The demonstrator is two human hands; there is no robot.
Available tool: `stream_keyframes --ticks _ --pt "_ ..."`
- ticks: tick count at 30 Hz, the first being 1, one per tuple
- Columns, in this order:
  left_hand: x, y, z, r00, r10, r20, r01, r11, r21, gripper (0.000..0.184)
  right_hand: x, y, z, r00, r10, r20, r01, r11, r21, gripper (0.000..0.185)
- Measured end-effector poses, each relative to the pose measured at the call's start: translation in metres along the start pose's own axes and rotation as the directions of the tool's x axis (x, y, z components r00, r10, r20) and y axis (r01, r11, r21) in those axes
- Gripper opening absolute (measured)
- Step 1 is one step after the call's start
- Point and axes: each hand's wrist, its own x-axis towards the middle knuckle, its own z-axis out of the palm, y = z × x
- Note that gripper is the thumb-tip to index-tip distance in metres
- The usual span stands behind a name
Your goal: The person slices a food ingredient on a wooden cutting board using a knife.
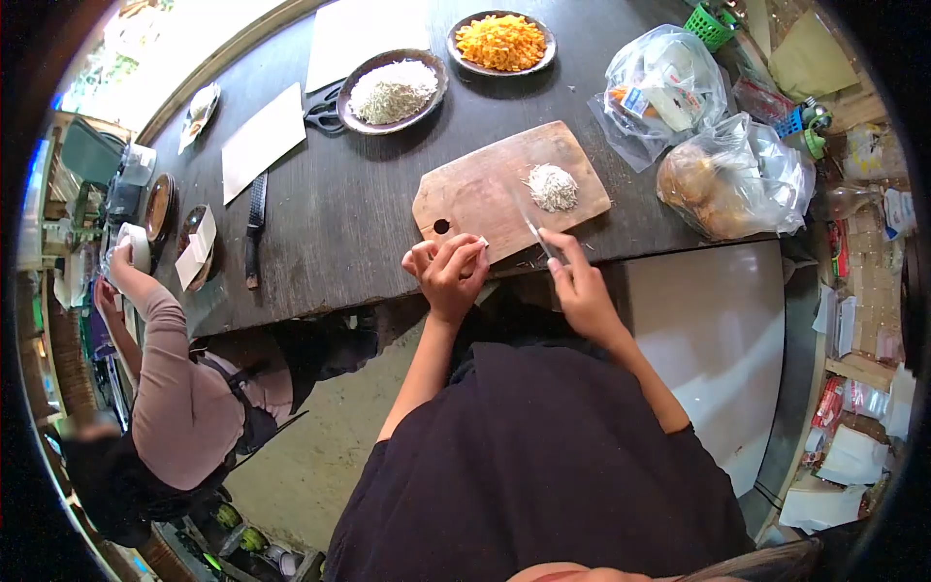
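Note:
My right hand [580, 291] is closed round a knife [529, 221], its blade pointing away over the wooden cutting board [475, 199]. At the board's near edge my left hand [450, 274] is bent, fingertips pinched together with a small white piece [483, 241] showing at them. What the piece is, I cannot make out. A small heap of fine white shreds [553, 187] lies on the right part of the board, beyond the knife. A few thin scraps lie along the near edge of the dark table, between my hands.
Beyond the board stand a plate of white shreds [394, 91] and a plate of orange pieces [501, 44]. Scissors [326, 114], paper [264, 143] and a black-handled tool [255, 231] lie left. Plastic bags [739, 177] sit right. Another person [184, 388] works at the left.

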Motion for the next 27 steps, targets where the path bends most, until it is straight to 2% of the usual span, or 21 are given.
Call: stream_keyframes --ticks 3,9,12,15,19,21,27 --pt "-0.001 0.0 0.001 1.0 0.002 -0.006 -0.002 1.0 0.016 0.01 -0.002 0.017 0.007 0.998 -0.038 0.045 0.041 0.996 -0.075 0.036" --pt "0.0 0.001 0.0 1.0 -0.007 0.012 0.006 1.0 0.018 0.01 -0.005 0.008 0.014 0.991 -0.087 0.101 0.081 0.995 0.065 0.036" --pt "0.0 0.0 0.0 1.0 -0.002 0.004 0.002 1.0 0.027 0.01 -0.006 0.007 0.021 0.973 0.055 0.222 -0.094 0.982 0.166 0.038" --pt "-0.002 0.0 0.0 1.0 -0.015 0.019 0.015 1.0 0.015 0.011 -0.007 0.012 0.027 0.957 0.089 0.275 -0.153 0.963 0.222 0.038" --pt "-0.005 -0.002 0.001 0.999 -0.031 0.043 0.03 0.999 0.013 0.012 -0.011 0.012 0.031 0.957 0.1 0.272 -0.156 0.969 0.193 0.039" --pt "-0.006 -0.003 0.002 0.998 -0.038 0.052 0.038 0.999 0.005 0.013 -0.012 0.017 0.035 0.969 0.04 0.242 -0.088 0.978 0.191 0.039" --pt "-0.006 -0.003 0.001 0.997 -0.034 0.066 0.033 0.999 0.01 0.015 -0.015 0.016 0.036 0.957 0.102 0.27 -0.152 0.973 0.173 0.04"
